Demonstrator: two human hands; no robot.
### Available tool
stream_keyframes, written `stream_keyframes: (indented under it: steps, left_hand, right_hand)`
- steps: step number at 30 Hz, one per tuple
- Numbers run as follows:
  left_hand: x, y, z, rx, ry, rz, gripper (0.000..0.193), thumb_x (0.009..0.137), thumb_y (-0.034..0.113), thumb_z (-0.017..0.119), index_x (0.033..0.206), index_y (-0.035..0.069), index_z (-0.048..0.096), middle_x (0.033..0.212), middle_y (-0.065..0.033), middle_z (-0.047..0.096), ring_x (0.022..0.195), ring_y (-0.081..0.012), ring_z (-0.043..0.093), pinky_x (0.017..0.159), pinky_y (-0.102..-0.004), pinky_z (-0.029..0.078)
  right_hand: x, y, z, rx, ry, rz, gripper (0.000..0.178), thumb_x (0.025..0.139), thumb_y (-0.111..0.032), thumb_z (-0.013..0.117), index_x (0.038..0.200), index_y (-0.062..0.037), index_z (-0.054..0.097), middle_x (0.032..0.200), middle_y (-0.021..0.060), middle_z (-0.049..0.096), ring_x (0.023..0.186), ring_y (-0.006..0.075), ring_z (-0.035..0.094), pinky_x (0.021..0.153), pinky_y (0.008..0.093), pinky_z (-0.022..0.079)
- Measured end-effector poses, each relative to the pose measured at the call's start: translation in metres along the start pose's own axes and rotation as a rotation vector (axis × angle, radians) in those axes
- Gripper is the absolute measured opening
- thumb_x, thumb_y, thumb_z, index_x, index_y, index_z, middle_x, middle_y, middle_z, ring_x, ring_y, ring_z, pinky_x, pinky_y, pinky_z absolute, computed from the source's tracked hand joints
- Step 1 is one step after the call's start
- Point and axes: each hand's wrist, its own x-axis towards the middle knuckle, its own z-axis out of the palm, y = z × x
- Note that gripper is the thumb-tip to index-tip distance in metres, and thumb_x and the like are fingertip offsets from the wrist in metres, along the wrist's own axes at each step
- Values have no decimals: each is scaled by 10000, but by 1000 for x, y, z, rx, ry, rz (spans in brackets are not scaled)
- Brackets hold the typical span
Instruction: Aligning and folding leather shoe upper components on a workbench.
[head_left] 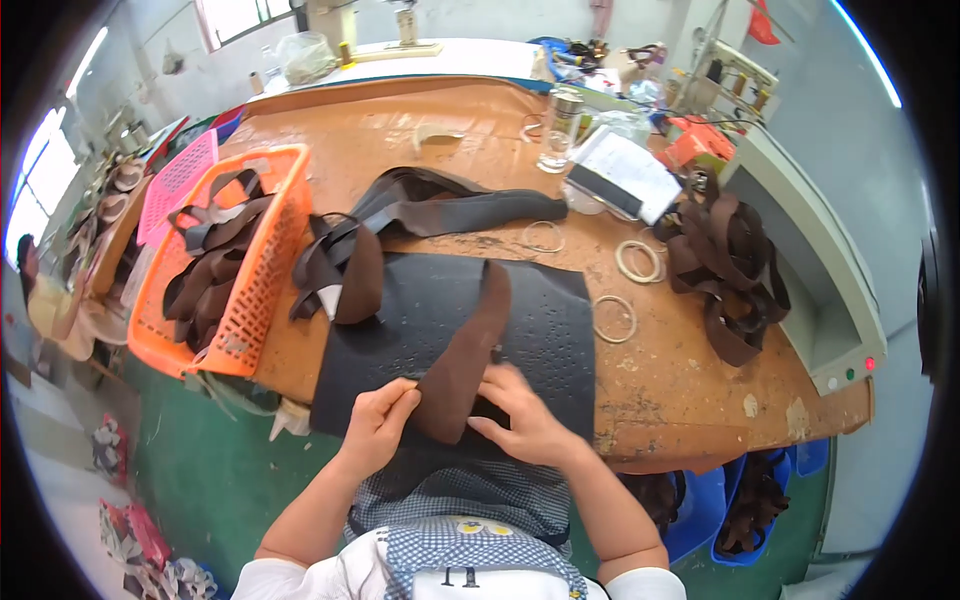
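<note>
A dark brown strip of leather-like material [460, 370], wide at its near end and narrowing away from me, lies over a black mat [545, 350]. My left hand [382, 420] pinches the strip's left edge between thumb and fingers. On the other side, my right hand [520, 415] is beside the strip's right edge. Its thumb and fingers are apart, and the fingertips are slightly blurred. Just left of the strip's far part, a bundle of similar brown pieces [355, 280] rests on the mat's corner.
An orange basket [275, 260] of brown strips stands at left. Long dark strips [430, 205] lie beyond the mat. Several rings, including a pale one [615, 320], lie right of it. Farther right, a brown strip heap [725, 260] sits beside a grey machine [815, 270]. A glass jar [560, 130] stands behind.
</note>
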Motion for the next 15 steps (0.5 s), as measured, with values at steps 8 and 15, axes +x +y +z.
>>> stream_keyframes:
  steps: [8,15]
  left_hand:
    - [-1,16,39,260,-175,388,202,751,-30,762,940,8,701,790,-126,678,741,-287,652,666,-353,518]
    - [16,19,38,398,-79,549,574,772,-43,715,1317,30,550,1380,-153,523,1195,-342,553,982,-403,504]
  right_hand:
    - [-3,-16,-18,1191,505,350,187,970,-104,599,1141,-29,607,1009,129,701,896,217,701,804,355,584]
    - [25,-18,-166,66,1061,-79,75,954,-124,648,888,-99,624,774,-5,615,673,91,554,615,264,457]
